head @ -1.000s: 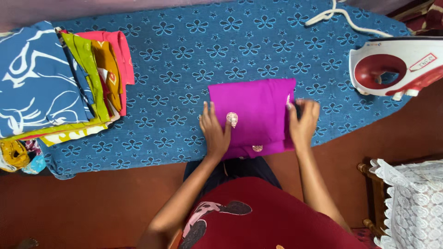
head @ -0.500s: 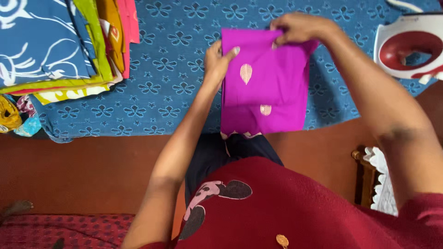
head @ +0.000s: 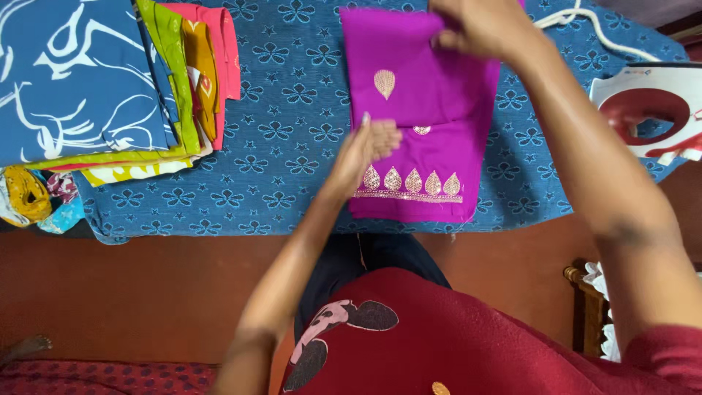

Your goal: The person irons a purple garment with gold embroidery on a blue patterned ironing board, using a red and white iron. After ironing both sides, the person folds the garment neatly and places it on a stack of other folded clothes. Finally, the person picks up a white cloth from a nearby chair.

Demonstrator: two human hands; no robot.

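A magenta folded cloth (head: 420, 110) with gold leaf-shaped embroidery lies on the blue flower-patterned ironing board (head: 292, 95). My right hand (head: 479, 29) pinches the cloth's far upper edge at the top of the view. My left hand (head: 365, 146) rests, blurred, with fingers spread flat on the cloth's left edge near its middle. A row of gold motifs runs along the cloth's near border.
A stack of folded clothes (head: 110, 88) in blue, green, mustard and pink sits at the board's left end. A red and white iron (head: 647, 110) stands at the right end with its white cord (head: 585, 22). A lace-covered wooden piece (head: 596, 307) is at lower right.
The cloth has been unfolded longer toward me, baring the embroidered border. My left hand slid down from the top corner to the left edge. My right hand still holds the far edge.
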